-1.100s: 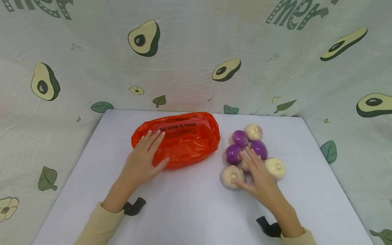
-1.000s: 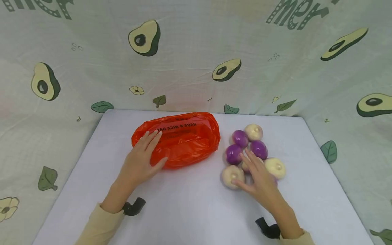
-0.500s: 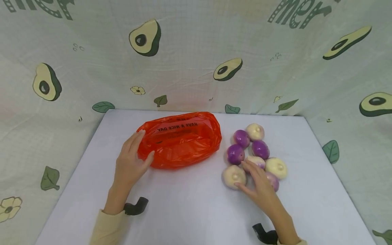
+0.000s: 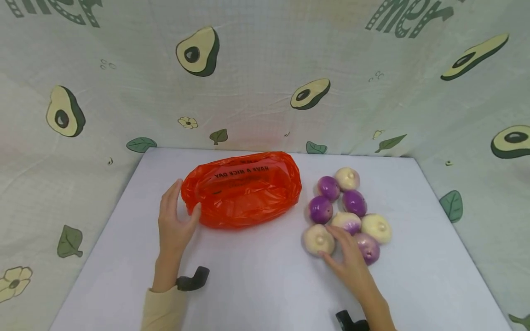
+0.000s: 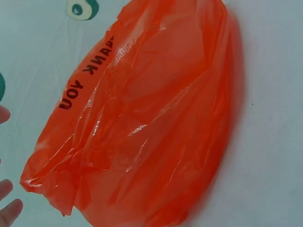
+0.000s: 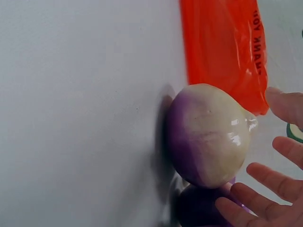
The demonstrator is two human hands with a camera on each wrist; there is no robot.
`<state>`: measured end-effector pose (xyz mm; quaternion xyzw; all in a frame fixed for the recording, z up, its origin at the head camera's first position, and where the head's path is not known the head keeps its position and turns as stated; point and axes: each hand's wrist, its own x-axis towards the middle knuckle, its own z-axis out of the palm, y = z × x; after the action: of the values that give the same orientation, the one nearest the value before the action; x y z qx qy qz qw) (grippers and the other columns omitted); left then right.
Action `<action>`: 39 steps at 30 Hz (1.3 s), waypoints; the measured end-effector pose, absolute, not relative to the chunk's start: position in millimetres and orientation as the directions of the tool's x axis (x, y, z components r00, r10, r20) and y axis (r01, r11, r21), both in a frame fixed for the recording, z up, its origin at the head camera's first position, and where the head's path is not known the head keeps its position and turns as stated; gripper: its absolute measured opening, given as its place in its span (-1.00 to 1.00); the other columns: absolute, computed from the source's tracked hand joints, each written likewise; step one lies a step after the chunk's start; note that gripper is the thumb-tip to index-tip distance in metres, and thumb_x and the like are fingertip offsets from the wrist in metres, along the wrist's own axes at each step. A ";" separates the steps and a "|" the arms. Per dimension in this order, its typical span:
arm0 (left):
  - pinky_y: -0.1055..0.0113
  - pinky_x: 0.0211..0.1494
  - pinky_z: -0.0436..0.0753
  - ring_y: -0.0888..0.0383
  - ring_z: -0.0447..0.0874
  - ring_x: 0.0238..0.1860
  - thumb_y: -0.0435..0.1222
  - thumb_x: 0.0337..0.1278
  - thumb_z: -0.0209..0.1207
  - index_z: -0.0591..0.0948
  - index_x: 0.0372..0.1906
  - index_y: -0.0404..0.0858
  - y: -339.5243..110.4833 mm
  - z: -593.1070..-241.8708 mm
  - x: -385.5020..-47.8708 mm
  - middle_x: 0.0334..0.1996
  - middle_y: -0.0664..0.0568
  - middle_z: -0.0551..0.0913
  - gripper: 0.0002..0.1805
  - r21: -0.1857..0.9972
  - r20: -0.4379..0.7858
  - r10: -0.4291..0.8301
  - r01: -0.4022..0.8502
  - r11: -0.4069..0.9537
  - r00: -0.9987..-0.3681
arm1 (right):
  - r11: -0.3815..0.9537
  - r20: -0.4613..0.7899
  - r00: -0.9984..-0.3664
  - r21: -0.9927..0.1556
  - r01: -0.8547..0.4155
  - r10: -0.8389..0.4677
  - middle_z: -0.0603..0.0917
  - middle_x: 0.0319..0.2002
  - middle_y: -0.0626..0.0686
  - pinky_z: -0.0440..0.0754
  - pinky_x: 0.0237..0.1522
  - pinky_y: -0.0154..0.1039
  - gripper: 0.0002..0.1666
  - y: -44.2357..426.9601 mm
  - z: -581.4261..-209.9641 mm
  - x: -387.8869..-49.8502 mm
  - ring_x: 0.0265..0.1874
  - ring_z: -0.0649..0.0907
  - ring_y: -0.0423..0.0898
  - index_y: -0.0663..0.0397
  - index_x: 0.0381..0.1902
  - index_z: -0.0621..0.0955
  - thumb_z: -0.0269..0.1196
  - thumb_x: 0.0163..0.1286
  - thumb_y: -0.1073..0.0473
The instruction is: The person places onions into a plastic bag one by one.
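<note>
A red plastic bag (image 4: 244, 202) with black print lies at the back of the white table. My left hand (image 4: 174, 230) is at its left end, thumb and fingers spread around the edge. In the left wrist view a gap shows between the fingertips (image 5: 10, 213) and the bag. To the right lie several round, glossy purple-and-white vegetables, turnip- or onion-like. My right hand (image 4: 348, 257) reaches over the nearest pale-topped one (image 4: 319, 240), thumb and forefinger on either side. From the right wrist, that vegetable (image 6: 208, 135) shows a purple underside, and the spread fingers do not curl round it.
Close behind and beside the right hand sit a pinkish-purple vegetable (image 4: 367, 248), a pale one (image 4: 377, 228) and a purple one (image 4: 320, 209). A cloth with avocado prints (image 4: 256, 59) hangs behind the white table (image 4: 256, 280).
My left hand has moved left, from over the bag to its left end. My right hand has drawn back toward me and closer to the nearest pale vegetable, uncovering the vegetables behind it.
</note>
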<state>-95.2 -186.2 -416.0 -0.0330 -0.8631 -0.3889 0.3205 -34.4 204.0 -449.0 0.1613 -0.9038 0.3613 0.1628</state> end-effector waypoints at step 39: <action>0.68 -0.01 0.48 0.36 0.45 -0.02 -0.10 0.19 0.15 0.49 0.20 -0.03 -187.3 -448.9 -121.6 0.14 0.09 0.53 -0.55 0.967 0.130 -0.559 -0.019 0.252 -0.819 | 0.713 0.372 -0.927 -0.637 -0.294 -0.050 0.36 0.10 0.30 -0.05 0.22 -0.76 -0.14 193.8 -481.5 -34.6 0.12 0.37 0.12 0.24 0.18 0.41 0.48 -0.14 0.33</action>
<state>-121.6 -187.3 -448.9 0.1912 -0.7564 -0.5807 0.2325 -34.6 193.8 -481.5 0.0946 -0.9103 0.3671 0.1662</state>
